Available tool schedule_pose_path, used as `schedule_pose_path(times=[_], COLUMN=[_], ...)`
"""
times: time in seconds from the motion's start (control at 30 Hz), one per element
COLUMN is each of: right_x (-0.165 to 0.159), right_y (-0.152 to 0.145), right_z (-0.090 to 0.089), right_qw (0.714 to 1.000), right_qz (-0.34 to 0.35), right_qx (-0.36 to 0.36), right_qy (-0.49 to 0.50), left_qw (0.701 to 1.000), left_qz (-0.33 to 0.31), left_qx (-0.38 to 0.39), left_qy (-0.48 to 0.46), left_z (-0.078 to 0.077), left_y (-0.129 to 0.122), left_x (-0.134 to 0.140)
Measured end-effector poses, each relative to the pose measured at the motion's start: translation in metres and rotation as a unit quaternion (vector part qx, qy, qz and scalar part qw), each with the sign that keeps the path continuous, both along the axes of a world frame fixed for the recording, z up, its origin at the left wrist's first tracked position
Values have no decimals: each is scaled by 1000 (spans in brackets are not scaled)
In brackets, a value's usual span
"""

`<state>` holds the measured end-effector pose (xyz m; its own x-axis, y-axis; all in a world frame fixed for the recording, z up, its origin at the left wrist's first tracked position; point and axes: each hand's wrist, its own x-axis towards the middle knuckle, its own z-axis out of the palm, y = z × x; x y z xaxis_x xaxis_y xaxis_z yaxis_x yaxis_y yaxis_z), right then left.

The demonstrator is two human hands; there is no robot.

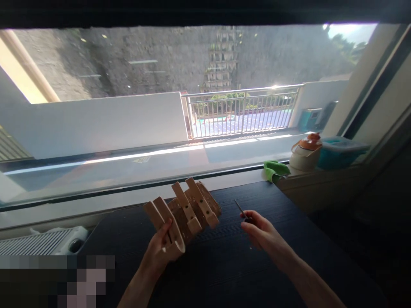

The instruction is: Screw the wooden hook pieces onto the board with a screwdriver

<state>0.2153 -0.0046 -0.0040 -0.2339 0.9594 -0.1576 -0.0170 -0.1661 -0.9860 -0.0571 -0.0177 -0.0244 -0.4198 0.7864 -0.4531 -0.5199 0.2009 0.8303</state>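
Observation:
My left hand (pixel 160 244) grips the near left end of a brown board (pixel 180 214), its thumb lying on top. Several light tan strips (pixel 202 203) cross the board; they look like leather or thin wood, and I cannot tell which. Small dark holes or fasteners show on the two right-hand strips, and the strip by my thumb curls round at its lower end. To the right, apart from the board, my right hand (pixel 257 231) is closed on a thin metal tool (pixel 238 206) like a screwdriver. Its shaft points up and left, while the dark handle is mostly hidden by my fingers.
Both hands are above a dark table (pixel 224 273) against a window. On the sill at right are a green cloth (pixel 274 170), a cream jug with an orange lid (pixel 305 154) and a teal box (pixel 340 154). A white slatted appliance (pixel 45 241) stands at left.

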Motion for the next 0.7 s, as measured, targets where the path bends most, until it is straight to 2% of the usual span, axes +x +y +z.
schedule_pose_path(times=[0.07,0.2,0.3,0.4,0.47,0.57,0.7], right_x=[5,-2,-4,-1,-1,-6,-14], right_y=[3,0,-1,2,6,8,10], right_z=[-7,-21,-23,-16,-9,-1,-2], right_qw=[999,998,993,981,977,974,966], right_qz=[-28,-3,-14,-50,-29,27,39], right_qx=[12,61,97,144,165,183,210], right_qy=[-14,-23,-62,-124,-131,-134,-144], left_qw=[998,990,987,982,979,979,981], left_qz=[-54,-121,-135,-152,-163,-147,-131], left_qx=[-34,-69,-79,-91,-94,-89,-87], left_qy=[-17,3,41,65,84,110,111], left_z=[-5,-20,-24,-21,-19,-17,-19], left_y=[-10,-29,-36,-37,-36,-35,-33], left_x=[12,19,16,17,21,26,26])
